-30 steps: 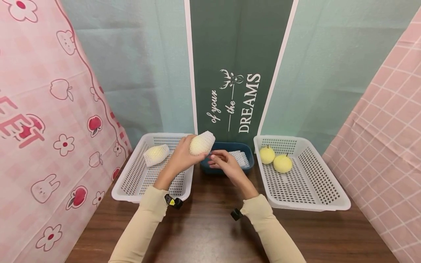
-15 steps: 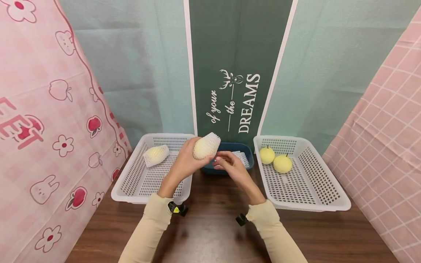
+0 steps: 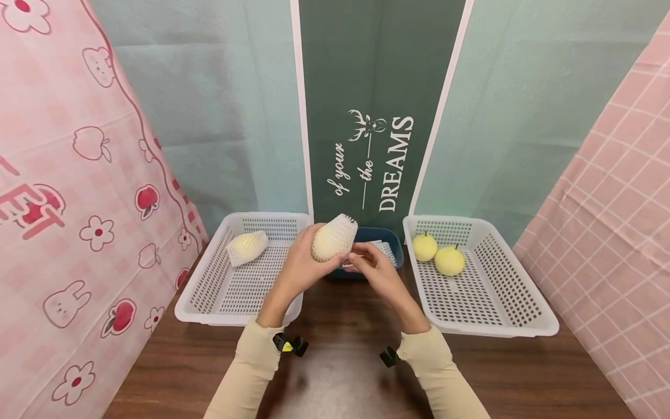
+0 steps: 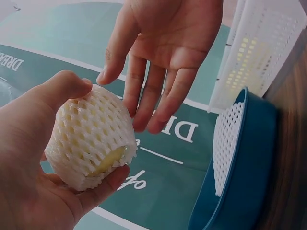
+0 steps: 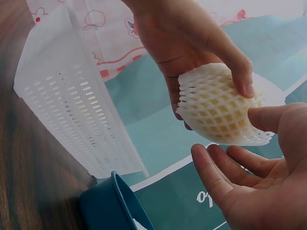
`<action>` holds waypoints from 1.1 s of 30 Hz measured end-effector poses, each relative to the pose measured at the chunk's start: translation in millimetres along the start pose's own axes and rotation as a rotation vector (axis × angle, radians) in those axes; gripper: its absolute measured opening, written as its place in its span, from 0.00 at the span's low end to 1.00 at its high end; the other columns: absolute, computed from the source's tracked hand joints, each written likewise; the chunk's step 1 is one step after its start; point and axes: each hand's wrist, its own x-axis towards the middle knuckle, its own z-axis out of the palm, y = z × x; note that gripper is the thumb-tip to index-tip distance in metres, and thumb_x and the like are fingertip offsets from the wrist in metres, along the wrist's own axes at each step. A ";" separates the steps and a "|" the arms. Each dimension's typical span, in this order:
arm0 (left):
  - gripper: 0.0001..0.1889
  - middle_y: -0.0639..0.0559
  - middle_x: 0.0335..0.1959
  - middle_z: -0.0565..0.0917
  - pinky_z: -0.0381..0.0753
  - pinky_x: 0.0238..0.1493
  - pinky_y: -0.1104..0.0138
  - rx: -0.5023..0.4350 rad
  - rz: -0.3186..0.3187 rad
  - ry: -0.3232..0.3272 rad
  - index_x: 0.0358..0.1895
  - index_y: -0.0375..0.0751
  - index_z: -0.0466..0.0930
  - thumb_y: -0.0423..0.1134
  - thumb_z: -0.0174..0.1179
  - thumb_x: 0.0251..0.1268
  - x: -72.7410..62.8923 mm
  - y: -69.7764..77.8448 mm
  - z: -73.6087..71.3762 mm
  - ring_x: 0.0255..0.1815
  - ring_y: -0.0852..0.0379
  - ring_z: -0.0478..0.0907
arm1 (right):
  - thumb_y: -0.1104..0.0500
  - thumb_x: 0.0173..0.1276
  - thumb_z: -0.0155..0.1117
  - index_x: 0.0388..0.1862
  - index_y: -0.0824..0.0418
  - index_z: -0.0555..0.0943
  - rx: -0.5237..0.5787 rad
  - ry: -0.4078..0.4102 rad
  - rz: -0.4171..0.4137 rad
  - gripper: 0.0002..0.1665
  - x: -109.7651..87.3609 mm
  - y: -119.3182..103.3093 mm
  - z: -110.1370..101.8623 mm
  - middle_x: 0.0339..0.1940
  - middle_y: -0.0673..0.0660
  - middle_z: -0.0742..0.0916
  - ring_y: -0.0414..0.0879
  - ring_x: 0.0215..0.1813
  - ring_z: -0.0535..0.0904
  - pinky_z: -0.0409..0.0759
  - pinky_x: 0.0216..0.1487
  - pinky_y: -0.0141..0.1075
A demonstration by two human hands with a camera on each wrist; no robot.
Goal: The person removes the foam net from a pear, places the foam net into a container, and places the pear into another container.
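My left hand [image 3: 303,262] grips a pale yellow pear [image 3: 330,241] sleeved in a white foam net [image 5: 220,103], thumb on one side and fingers round the other. In the left wrist view some bare skin of the fruit shows through the net's opening. Close beside it is my right hand [image 3: 381,273], its fingers loosely extended and holding nothing. The right thumb [image 5: 266,117] is right at the net's edge in the right wrist view. Both hands are raised in front of a blue bin [image 4: 261,158] with white foam nets [image 4: 226,143] in it.
A white perforated basket [image 3: 230,319] at the left contains another net-wrapped pear [image 3: 248,248]. In the white basket [image 3: 492,330] at the right, two bare yellow pears [image 3: 424,247] sit near its back left corner. Brown wooden table [image 3: 340,372] lies in front; printed cloths hang around.
My left hand has moved right and slightly toward me with the netted pear. The right hand has shifted a little right and nearer, staying close to the pear. The baskets' contents are unchanged.
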 end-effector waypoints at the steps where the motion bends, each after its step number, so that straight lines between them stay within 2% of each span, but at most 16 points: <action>1: 0.42 0.45 0.63 0.78 0.85 0.53 0.50 -0.006 -0.001 0.001 0.74 0.46 0.71 0.54 0.78 0.58 -0.6 0.3 1.2 0.56 0.46 0.79 | 0.62 0.83 0.59 0.71 0.72 0.72 -0.003 0.001 -0.003 0.23 -0.5 -0.7 -0.4 0.62 0.74 0.83 0.57 0.61 0.87 0.84 0.65 0.53; 4: 0.42 0.45 0.63 0.78 0.85 0.53 0.51 -0.026 -0.007 0.005 0.74 0.47 0.71 0.54 0.78 0.58 -2.4 2.7 4.1 0.56 0.47 0.79 | 0.62 0.83 0.59 0.71 0.72 0.72 -0.016 0.008 -0.002 0.24 -2.0 -3.7 -1.4 0.63 0.74 0.83 0.45 0.56 0.89 0.85 0.64 0.50; 6: 0.42 0.45 0.63 0.78 0.85 0.53 0.51 -0.038 -0.006 0.011 0.74 0.48 0.71 0.54 0.79 0.58 -3.8 3.9 6.0 0.56 0.47 0.79 | 0.62 0.83 0.59 0.71 0.72 0.72 -0.022 0.013 0.003 0.24 -3.0 -5.5 -2.0 0.65 0.74 0.82 0.39 0.53 0.88 0.86 0.63 0.44; 8: 0.41 0.46 0.63 0.79 0.85 0.53 0.51 -0.058 -0.004 0.021 0.74 0.48 0.72 0.53 0.79 0.58 -5.2 5.4 7.8 0.56 0.47 0.79 | 0.62 0.83 0.59 0.71 0.72 0.72 -0.026 0.018 0.003 0.24 -4.0 -5.9 -3.2 0.65 0.73 0.81 0.38 0.52 0.88 0.87 0.60 0.38; 10: 0.41 0.45 0.62 0.80 0.85 0.53 0.52 -0.073 0.003 0.033 0.73 0.47 0.73 0.53 0.79 0.58 -6.5 6.0 10.1 0.55 0.47 0.80 | 0.62 0.83 0.59 0.71 0.72 0.72 -0.027 0.025 0.004 0.24 -4.8 -5.7 -4.4 0.65 0.74 0.81 0.36 0.51 0.88 0.87 0.59 0.36; 17: 0.40 0.44 0.60 0.83 0.84 0.53 0.53 -0.116 -0.004 0.049 0.72 0.46 0.73 0.51 0.80 0.58 -10.1 8.4 16.8 0.52 0.47 0.82 | 0.64 0.82 0.60 0.71 0.72 0.72 -0.019 0.040 -0.009 0.24 -7.2 -7.3 -8.4 0.65 0.73 0.80 0.35 0.51 0.87 0.86 0.61 0.45; 23: 0.40 0.44 0.60 0.84 0.85 0.52 0.53 -0.150 -0.026 0.045 0.73 0.47 0.72 0.51 0.79 0.59 -13.3 9.3 19.5 0.51 0.47 0.82 | 0.63 0.81 0.62 0.71 0.71 0.72 -0.026 0.048 -0.010 0.25 -7.9 -8.9 -10.6 0.67 0.69 0.79 0.34 0.52 0.87 0.87 0.58 0.38; 29: 0.38 0.42 0.59 0.84 0.86 0.51 0.53 -0.168 -0.027 0.036 0.73 0.46 0.71 0.51 0.77 0.62 -14.8 9.4 21.6 0.51 0.48 0.84 | 0.62 0.81 0.63 0.73 0.69 0.71 -0.038 0.045 -0.015 0.26 -9.1 -11.0 -12.3 0.69 0.68 0.78 0.34 0.55 0.86 0.86 0.62 0.48; 31: 0.38 0.42 0.60 0.84 0.87 0.51 0.53 -0.186 -0.034 0.027 0.73 0.46 0.71 0.51 0.76 0.63 -15.4 9.3 22.4 0.52 0.48 0.84 | 0.61 0.81 0.63 0.74 0.68 0.70 -0.047 0.044 -0.011 0.27 -10.5 -12.0 -13.1 0.71 0.68 0.77 0.34 0.56 0.85 0.86 0.62 0.48; 33: 0.38 0.43 0.61 0.84 0.86 0.53 0.52 -0.209 -0.043 0.017 0.73 0.46 0.71 0.51 0.76 0.63 -16.2 10.0 23.0 0.54 0.48 0.84 | 0.61 0.81 0.64 0.75 0.68 0.69 -0.049 0.039 -0.009 0.29 -11.8 -13.2 -14.1 0.71 0.67 0.77 0.35 0.57 0.85 0.87 0.60 0.43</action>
